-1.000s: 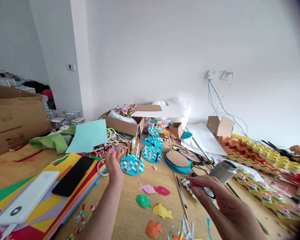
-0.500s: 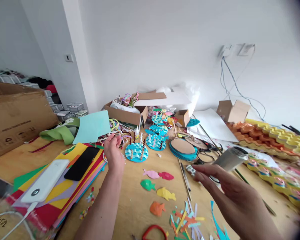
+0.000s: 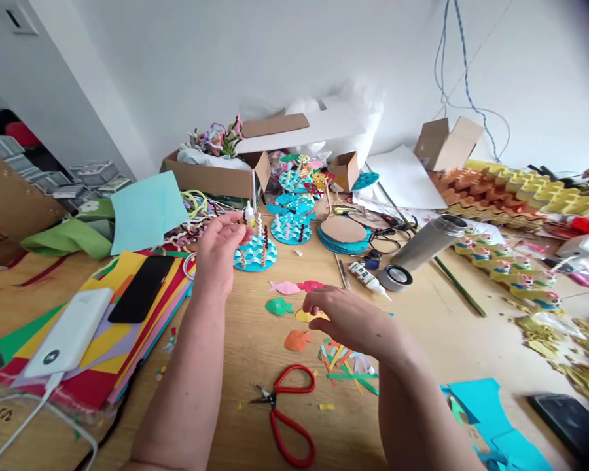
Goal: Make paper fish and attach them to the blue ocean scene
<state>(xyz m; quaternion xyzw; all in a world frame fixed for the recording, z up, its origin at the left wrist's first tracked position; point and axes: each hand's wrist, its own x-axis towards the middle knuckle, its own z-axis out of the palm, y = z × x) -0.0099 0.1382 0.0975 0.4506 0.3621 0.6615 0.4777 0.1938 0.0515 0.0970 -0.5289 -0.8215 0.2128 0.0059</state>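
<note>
From where I stand, the person's left hand [image 3: 218, 252] hangs in the air near the wavy blue disc [image 3: 261, 259], its fingers loosely curled and bare as far as I can see. The right hand [image 3: 353, 320] reaches over the yellow fish [image 3: 304, 316], hiding part of it; its fingers are softly bent, with a gap to the thumb, and grip nothing visible. I can't tell whether they touch the fish. On the table around it lie a pink fish [image 3: 285, 288], a red fish [image 3: 309, 286], a green fish [image 3: 277, 307] and an orange fish [image 3: 296, 340]. Nearer the person are scissors [image 3: 273, 398] with red handles spread apart, just below some paper scraps [image 3: 343, 358]. Beyond the right hand, a glue bottle [image 3: 366, 277] rests on its side, just beside a round lid [image 3: 395, 277] and a steel flask [image 3: 428, 243].
</note>
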